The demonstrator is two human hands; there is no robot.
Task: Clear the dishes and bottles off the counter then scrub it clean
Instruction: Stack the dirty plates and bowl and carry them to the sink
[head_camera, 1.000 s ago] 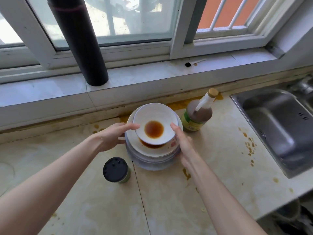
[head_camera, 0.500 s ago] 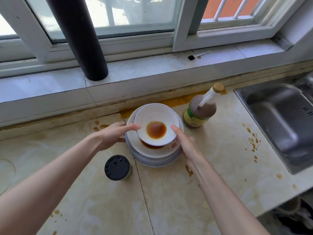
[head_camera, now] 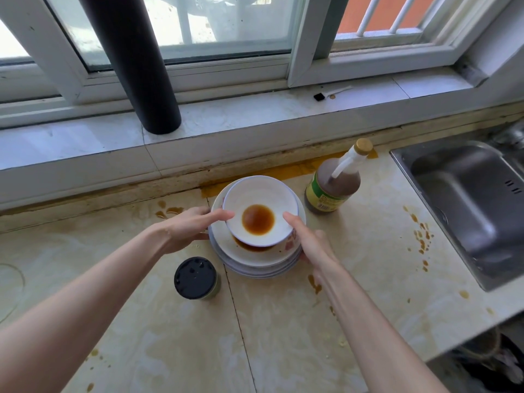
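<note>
Pale counter [head_camera: 283, 321], grubby: brown drips [head_camera: 421, 236] scattered over it, thickest nr the sink, plus an orange smear [head_camera: 297, 168] along the far edge under the sill. Steel sink [head_camera: 467, 199] is set in at the right. Far side: a white sill [head_camera: 255, 114] w/ a sliding window [head_camera: 198, 24] above, bright daylight outside. A fat black pipe [head_camera: 133, 66] stands on the sill at the left; a tiny brush [head_camera: 331, 93] lies on it further right.

Mid-counter is a stack of plates [head_camera: 255, 259], a white bowl [head_camera: 259, 211] on top w/ a pool of brown sauce in its bottom, and more sauce on the top plate under the bowl's near edge. Just right of the stack and a bit further off stands a bottle [head_camera: 333, 185] of brown liquid, upright, tan cap, green label, close to the plates but not touching as far as I can see. Near-left of the stack, a jar [head_camera: 195, 277] w/ a black lid, apart from it.

Both arms reach in from the near side, bare. Left hand [head_camera: 184, 228] clasps the stack's left rim, thumb laid straight over the top, tip at the bowl's edge, fingers going down the side. Right hand [head_camera: 312, 245] mirrors it on the right rim, fingers tucked under the plates' edge & mostly hidden. So each hand grips the plates, bowl btwn the thumbs. Can't tell if the stack rests on the counter or sits just off it.
</note>
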